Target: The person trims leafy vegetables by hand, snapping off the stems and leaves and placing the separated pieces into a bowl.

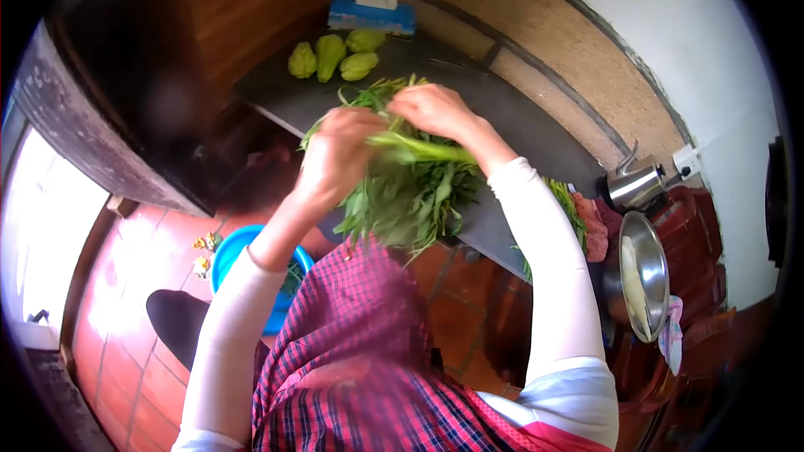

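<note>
A large bunch of leafy greens (419,192) with pale green stems lies over the front edge of the dark counter (544,130), its leaves hanging toward my apron. My left hand (339,151) is closed on stems at the left of the bunch, slightly blurred by motion. At the far side of the bunch, my right hand (435,110) has its fingers curled down onto the stem ends. The fingertips of both hands are partly hidden. More greens (565,209) lie on the counter beyond my right forearm.
Several green chayotes (330,57) and a blue tissue box (371,15) stand at the back. To the right are a steel kettle (638,186), a reddish cloth (591,230) and a metal bowl (657,272). A blue basin (224,261) with green bits sits lower left.
</note>
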{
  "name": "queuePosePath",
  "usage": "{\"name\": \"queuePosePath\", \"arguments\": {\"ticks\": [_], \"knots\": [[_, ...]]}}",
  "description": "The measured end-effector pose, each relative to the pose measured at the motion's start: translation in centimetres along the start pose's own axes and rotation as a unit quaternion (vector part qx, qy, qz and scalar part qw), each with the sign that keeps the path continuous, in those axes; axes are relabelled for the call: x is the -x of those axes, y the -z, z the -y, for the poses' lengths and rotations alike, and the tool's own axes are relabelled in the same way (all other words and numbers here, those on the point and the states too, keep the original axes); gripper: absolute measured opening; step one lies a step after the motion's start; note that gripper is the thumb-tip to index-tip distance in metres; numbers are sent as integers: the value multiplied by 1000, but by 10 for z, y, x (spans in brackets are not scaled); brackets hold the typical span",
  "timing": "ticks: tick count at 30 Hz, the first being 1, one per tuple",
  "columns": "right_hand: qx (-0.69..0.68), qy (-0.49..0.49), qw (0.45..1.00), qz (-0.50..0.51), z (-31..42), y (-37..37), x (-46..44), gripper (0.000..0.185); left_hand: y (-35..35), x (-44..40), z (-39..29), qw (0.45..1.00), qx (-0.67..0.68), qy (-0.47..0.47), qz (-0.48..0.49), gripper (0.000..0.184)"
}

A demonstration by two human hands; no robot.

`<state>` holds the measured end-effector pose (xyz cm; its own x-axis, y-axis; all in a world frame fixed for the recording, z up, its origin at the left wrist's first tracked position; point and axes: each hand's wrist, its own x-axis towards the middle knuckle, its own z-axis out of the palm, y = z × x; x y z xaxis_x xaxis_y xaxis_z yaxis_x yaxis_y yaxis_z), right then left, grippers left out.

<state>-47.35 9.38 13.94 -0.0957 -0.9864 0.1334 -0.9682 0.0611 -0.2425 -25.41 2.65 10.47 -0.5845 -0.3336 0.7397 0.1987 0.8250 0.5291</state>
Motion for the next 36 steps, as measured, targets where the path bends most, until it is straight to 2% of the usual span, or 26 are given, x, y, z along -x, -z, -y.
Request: {"name": "queuePosePath", "arguments": {"ticks": [1,2,3,5,7,9,12,13,14,16,17,19,21,22,25,26,28,30,33,34,36], "knots": [[17,-74,996,39,-5,-2,1,30,22,14,2,989,85,111,-58,17],[24,-47,998,24,-14,-5,6,28,45,28,3,952,178,208,-137,11],[30,-18,999,10,-25,-10,13,26,72,42,12,947,183,211,-158,11],[-5,43,997,-60,-42,-23,17,24,109,79,21,927,163,320,-109,14],[114,-22,983,-143,-17,-17,22,24,126,114,22,854,187,483,-54,15],[363,-38,900,-238,35,-4,22,24,126,155,35,831,247,494,-73,18],[256,70,910,-319,102,-10,17,22,122,187,30,813,283,496,-111,16],[104,193,936,-274,139,-36,10,19,119,199,25,809,285,499,-127,16],[54,230,939,-250,160,-53,7,19,119,203,21,809,284,500,-118,15],[-55,224,959,-167,196,-84,3,23,118,216,20,821,288,482,-106,16],[-66,246,956,-143,202,-102,0,26,121,218,15,817,296,485,-101,17],[-211,117,970,31,210,-131,2,22,120,229,10,818,298,478,-119,22],[-288,88,947,114,209,-153,2,17,127,240,12,825,277,483,-98,28],[-309,65,940,132,210,-157,5,12,131,243,13,827,268,487,-86,32],[-365,61,915,163,206,-172,9,14,141,256,23,819,298,486,-74,31],[-403,37,889,213,205,-172,11,14,143,260,27,822,294,483,-71,31],[-467,12,865,184,209,-186,18,13,147,263,31,827,288,479,-64,29],[-497,-34,847,187,211,-194,24,14,146,270,37,805,320,497,-54,29],[-523,-62,845,90,212,-221,32,13,140,277,38,760,365,535,-38,21],[-568,-81,817,60,215,-228,34,12,137,282,42,744,380,549,-30,19],[-647,-199,736,21,221,-234,35,12,135,285,43,717,388,578,-27,18]]}}
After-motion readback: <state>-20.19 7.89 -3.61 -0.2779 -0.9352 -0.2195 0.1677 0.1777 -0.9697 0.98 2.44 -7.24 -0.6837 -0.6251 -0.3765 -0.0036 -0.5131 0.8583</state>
